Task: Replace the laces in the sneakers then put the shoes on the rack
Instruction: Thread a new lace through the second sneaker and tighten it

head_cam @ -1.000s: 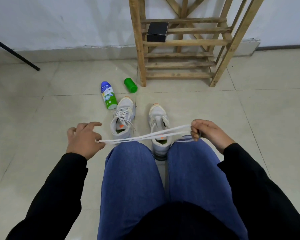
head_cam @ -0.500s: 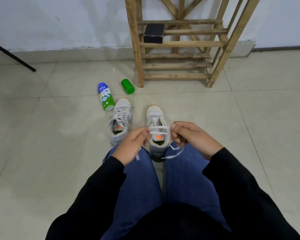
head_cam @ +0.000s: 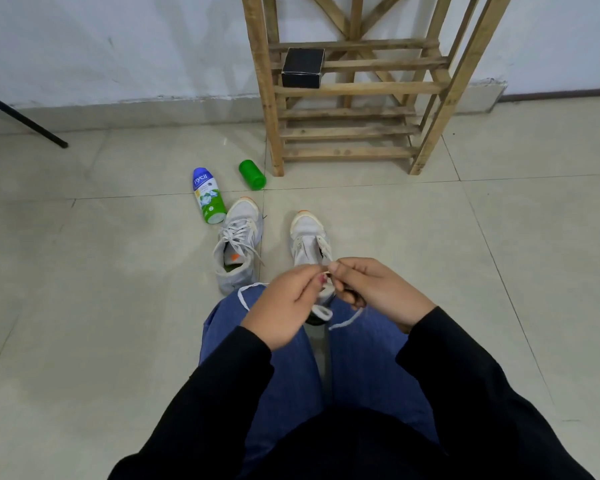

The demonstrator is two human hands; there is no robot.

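White lace [head_cam: 243, 301] pinched by left hand [head_cam: 284, 306] and right hand [head_cam: 374, 292], ends slack above grey mesh sneaker [head_cam: 307, 233].

Soft, even light fills the room, bright and with no clear source. The pale floor [head_cam: 84, 306] carries a dull sheen, strongest near the wall [head_cam: 118, 46], where broad faint shadows lie left of the rack [head_cam: 347, 88]. Shadows under things on the floor are short and blurred. The black sleeves [head_cam: 482, 393] sink into near-flat darkness. The white lace [head_cam: 239, 293] reads cleanly against the blue jeans [head_cam: 284, 375]. The wide lens bows the rack's posts and the tile lines toward the edges.
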